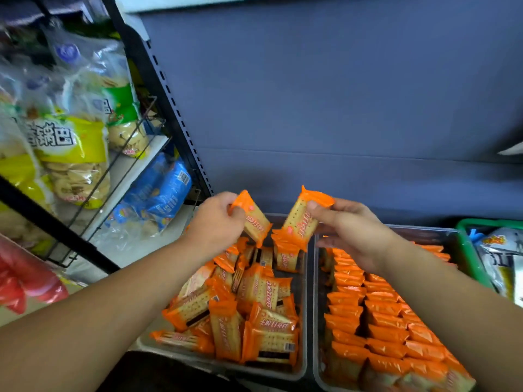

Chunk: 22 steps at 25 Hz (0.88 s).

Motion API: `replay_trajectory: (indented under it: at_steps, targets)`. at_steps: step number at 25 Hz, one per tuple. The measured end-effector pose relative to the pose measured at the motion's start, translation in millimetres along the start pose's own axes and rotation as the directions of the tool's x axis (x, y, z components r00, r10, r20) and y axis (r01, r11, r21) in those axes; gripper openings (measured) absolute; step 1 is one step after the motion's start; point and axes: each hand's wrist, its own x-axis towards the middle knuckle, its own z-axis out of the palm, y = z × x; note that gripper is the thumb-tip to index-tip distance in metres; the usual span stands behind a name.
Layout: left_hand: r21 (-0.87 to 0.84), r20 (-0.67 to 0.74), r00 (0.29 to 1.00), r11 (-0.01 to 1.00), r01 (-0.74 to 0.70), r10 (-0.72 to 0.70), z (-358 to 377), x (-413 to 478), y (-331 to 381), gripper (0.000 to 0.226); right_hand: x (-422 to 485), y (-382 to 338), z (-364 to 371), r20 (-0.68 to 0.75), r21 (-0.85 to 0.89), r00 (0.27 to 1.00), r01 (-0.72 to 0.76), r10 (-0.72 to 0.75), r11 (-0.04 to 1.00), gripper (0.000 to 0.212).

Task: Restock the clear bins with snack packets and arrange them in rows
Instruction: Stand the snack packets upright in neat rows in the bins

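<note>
Two clear bins sit side by side under the person's bare forearms: the left bin (304,335) holds a loose jumble of orange cracker packets (254,301), while the right bin (317,335) carries matching packets stood on edge in tight rows (379,321). Above the bins' far end, the left hand (215,222) pinches one packet (256,220) near its top between thumb and curled fingers, and the right hand (353,230) grips a second packet (300,219) the same way, thumb pressed just below its orange seal. Both raised packets hang tilted, apart, over the left bin. A green basket (472,256) of pale bags stands just beside the right bin. Red bags (28,284) lie at the left edge. Beyond them, a wire-fronted shelf (133,165) displays bagged biscuits (73,165) and blue packs (164,193), and a blue-grey panel (339,94) backs the scene.
</note>
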Motion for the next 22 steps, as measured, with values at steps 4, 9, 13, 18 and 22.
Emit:
replay_trajectory:
  at_steps: [4, 9, 13, 18, 22]
  targets:
    - [-0.368, 0.087, 0.981, 0.909, 0.196, -0.176, -12, -32, 38, 0.021, -26, -8, 11, -0.129, 0.161, 0.99, -0.036, 0.058, 0.986, 0.034]
    - [-0.516, 0.137, 0.979, 0.833, 0.202, -0.153, -10, -44, 41, 0.017, -43, -12, 4, -0.221, 0.141, 0.971, -0.058, 0.088, 0.988, 0.029]
    - [-0.504, 0.204, 0.97, 0.836, 0.217, -0.13, -12, -33, 34, 0.022, -35, -10, -1, -0.194, 0.183, 0.969, -0.114, 0.15, 0.976, 0.028]
    - [-0.22, 0.192, 0.98, 0.976, -0.002, 0.045, -15, -20, 25, 0.013, -5, -7, -4, -0.164, 0.094, 0.974, -0.14, 0.154, 0.986, 0.031]
    - [-0.228, 0.263, 0.961, 0.973, -0.028, 0.089, -7, -10, 16, 0.016, 8, 6, 1, -0.126, -0.068, 0.984, -0.138, 0.129, 0.988, 0.027]
